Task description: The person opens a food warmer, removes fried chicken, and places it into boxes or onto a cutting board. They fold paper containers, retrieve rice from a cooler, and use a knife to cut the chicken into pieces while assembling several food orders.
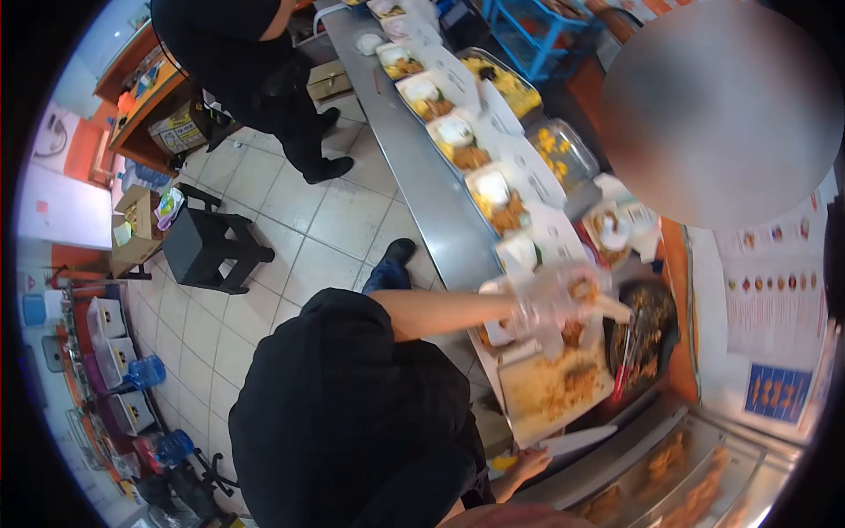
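My left hand (556, 306), in a clear plastic glove and blurred by motion, is over the food boxes nearest me. A brown piece of fried chicken (582, 289) shows at its fingers, which look closed round it. My right hand (530, 461) grips a knife (581, 438) with a yellow handle end, beside the near edge of the cutting board (521, 407). Brown crumbs and stains cover part of that board. Past the board lies a dark pan (656, 321) of chopped food, with red-handled tongs (625, 356) in it.
Open boxes of rice and chicken (489, 187) line the steel counter (407, 163). Behind them stand a tray of yellow food (506, 84) and a blue basket (528, 44). Trays of fried pieces (664, 462) are at lower right. A co-worker (238, 62) stands farther along; a black stool (211, 242) is on the floor.
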Available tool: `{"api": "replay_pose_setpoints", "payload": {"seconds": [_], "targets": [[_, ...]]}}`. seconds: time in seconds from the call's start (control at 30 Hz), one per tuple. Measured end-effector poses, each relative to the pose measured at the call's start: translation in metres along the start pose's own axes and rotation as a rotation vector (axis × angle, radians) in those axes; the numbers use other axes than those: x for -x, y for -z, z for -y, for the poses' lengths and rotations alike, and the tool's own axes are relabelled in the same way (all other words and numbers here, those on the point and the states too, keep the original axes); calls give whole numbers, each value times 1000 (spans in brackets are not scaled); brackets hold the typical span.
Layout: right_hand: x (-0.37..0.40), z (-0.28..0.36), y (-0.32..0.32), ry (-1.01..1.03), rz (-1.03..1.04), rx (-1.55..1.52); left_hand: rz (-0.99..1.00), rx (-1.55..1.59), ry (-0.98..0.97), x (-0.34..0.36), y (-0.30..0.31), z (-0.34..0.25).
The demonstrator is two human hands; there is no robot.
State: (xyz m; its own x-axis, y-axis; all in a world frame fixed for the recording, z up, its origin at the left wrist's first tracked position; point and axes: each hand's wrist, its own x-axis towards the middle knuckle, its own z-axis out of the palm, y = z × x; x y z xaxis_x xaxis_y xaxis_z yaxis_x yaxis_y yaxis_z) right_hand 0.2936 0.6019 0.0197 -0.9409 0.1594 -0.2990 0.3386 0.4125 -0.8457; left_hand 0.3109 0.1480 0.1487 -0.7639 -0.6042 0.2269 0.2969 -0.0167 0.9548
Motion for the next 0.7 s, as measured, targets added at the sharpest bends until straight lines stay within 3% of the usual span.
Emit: {"api": "replay_pose_setpoints", "payload": {"seconds": [0.03, 0.07, 0.1, 0.13, 0.17, 0.2, 0.23, 0.27, 0.33, 0.4, 0.43, 0.5, 0.53, 0.6, 0.63, 0.7], "targets": [[-11, -3, 1, 10, 43, 76, -88, -41, -80, -26, 53, -3], [-78, -86, 27, 295, -14, 512, -169, -83, -160, -50, 114, -8], [-39, -34, -14, 83, -89, -118, -295, -233, -211, -70, 176, -17], [-41, -52, -12, 215, -120, 148, -416, -384, -270, -94, 240, -28], [-24, -44, -23, 211, -193, 244, -629, -451, -152, -118, 290, -35], [-6, -31, -39, 190, -233, 326, -606, -364, -239, -141, 367, 3], [9, -22, -55, 172, -267, 382, -792, -191, -180, -146, 388, -57], [22, -15, -72, 146, -287, 422, -889, -120, -88, -180, 469, -15], [48, -6, -103, 82, -338, 472, -969, -207, -220, -218, 564, -3], [71, 7, -128, 31, -367, 535, -968, -494, -341, -265, 698, 71], [80, 13, -139, 19, -378, 566, -949, -484, -327, -274, 707, 70], [94, 21, -154, -4, -400, 606, -1035, -194, -97, -294, 723, 48], [100, 23, -158, -14, -412, 625, -1030, -191, -95, -303, 737, 59], [108, 25, -163, -20, -419, 663, -954, -1035, 274, -317, 761, 88], [113, 28, -163, -18, -420, 684, -937, -1036, 285, -316, 762, 91], [119, 26, -154, 4, -424, 716, -527, -1565, 411, -317, 749, 81]]}}
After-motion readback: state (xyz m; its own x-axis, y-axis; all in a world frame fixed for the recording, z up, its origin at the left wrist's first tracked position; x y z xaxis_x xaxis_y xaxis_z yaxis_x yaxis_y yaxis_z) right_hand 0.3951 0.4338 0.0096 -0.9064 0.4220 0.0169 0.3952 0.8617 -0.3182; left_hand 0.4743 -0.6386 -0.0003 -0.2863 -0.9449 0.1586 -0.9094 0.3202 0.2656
